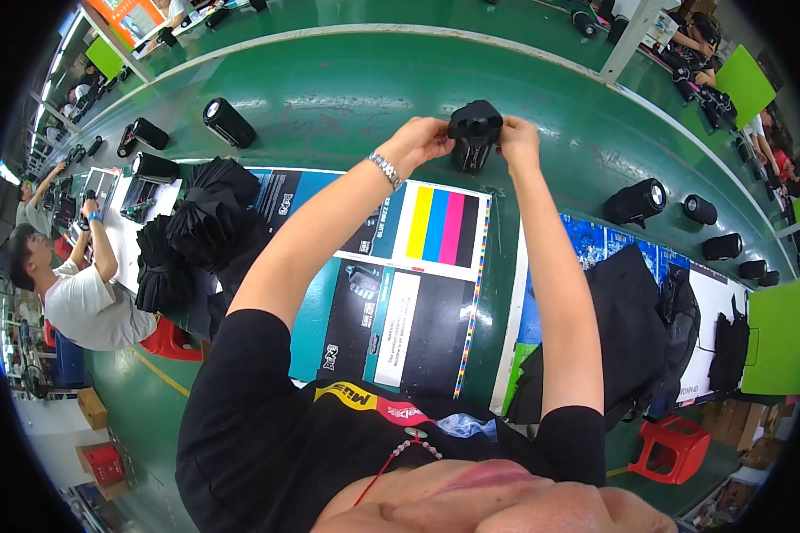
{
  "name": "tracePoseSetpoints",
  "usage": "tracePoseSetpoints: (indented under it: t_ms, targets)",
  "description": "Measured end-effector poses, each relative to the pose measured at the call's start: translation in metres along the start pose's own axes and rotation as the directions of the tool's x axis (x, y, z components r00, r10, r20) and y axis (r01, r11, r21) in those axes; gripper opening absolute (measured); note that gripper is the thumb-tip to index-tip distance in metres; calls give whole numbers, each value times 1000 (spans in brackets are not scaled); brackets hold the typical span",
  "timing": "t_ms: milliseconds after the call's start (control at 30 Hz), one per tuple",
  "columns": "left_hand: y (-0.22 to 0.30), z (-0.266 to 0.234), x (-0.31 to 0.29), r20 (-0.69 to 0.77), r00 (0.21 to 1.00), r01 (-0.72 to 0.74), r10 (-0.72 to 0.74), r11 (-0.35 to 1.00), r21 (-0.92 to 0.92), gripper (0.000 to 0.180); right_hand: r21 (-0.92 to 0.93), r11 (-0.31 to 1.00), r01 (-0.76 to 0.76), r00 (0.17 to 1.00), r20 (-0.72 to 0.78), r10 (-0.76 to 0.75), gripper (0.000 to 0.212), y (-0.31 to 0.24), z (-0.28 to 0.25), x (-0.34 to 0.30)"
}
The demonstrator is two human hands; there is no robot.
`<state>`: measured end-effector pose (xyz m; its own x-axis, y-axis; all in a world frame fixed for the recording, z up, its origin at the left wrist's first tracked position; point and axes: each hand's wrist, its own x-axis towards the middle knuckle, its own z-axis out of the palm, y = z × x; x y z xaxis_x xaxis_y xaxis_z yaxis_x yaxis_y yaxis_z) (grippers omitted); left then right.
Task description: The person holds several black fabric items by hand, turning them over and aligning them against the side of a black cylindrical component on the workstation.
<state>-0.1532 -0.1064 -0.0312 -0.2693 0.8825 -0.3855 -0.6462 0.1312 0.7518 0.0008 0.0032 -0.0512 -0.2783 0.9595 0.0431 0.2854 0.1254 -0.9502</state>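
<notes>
Ahead of me on the green work surface stands a dark cylindrical speaker [473, 160], upright. Black cloth, looking like a soft pouch [476, 117], covers its top end and hangs loosely at the rim. My left hand [427, 140], with a metal watch on its wrist, pinches the cloth's left edge. On the opposite side my right hand [519, 142] is closed on the cloth's right edge. Its fingertips are partly hidden. Both arms reach forward over printed sheets [391, 284] in teal, black and colour bars.
Black cloth pouches [213, 204] are heaped at the left, and more black cloth [622, 302] lies at the right. Several speakers [228, 123] stand or lie along the green conveyor [329, 89]. A co-worker [89, 284] sits at left; a red stool [669, 449] stands at lower right.
</notes>
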Motion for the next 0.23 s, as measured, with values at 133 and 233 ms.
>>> tracePoseSetpoints:
  t_ms: [133, 233]
  targets:
    - [7, 11, 12, 32, 995, 73, -97, 894, 442, 20, -39, 995, -94, 991, 92, 98, 17, 5, -26, 10]
    - [18, 6, 20, 48, 998, 14, -52, 814, 581, 30, -73, 994, -86, 984, 151, 96, 16, 1, -39, 7]
